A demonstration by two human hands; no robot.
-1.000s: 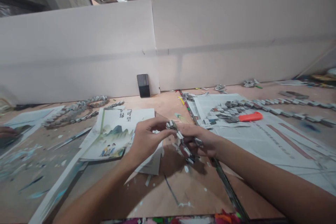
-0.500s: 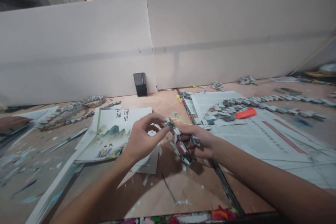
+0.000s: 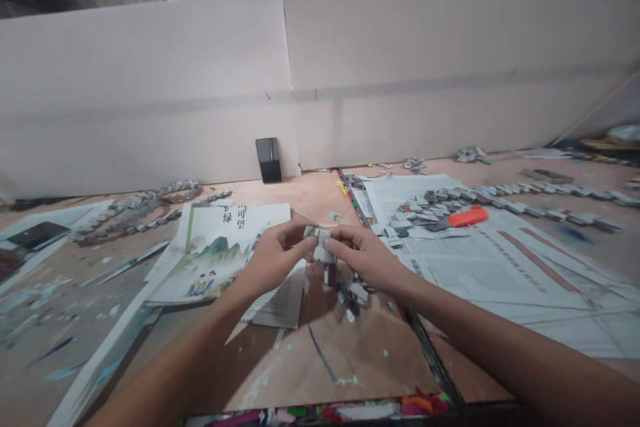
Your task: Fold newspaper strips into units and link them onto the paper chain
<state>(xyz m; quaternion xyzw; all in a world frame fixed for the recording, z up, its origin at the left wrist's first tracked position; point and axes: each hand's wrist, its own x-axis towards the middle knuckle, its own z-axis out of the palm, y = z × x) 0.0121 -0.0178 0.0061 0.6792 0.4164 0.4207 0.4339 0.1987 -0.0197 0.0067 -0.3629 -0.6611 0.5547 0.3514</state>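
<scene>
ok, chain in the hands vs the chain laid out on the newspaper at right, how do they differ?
The held chain is short; the laid-out chain is far longer. The held chain is pinched at its top link by the left hand and right hand and dangles bunched below them; the laid-out chain lies flat in a stretched row on the newspaper, untouched. Both are links of folded printed paper.

A: What do the hands hold?
B: The left hand (image 3: 273,260) and right hand (image 3: 364,257) pinch the top of a folded paper chain (image 3: 319,237). Its tail dangles above the counter (image 3: 360,353).
A: What is nearby?
B: A booklet (image 3: 215,250) lies just to the left. An orange cutter (image 3: 467,216) rests on newspaper (image 3: 500,267) to the right. A dark phone (image 3: 269,160) leans against the white board (image 3: 400,80).
</scene>
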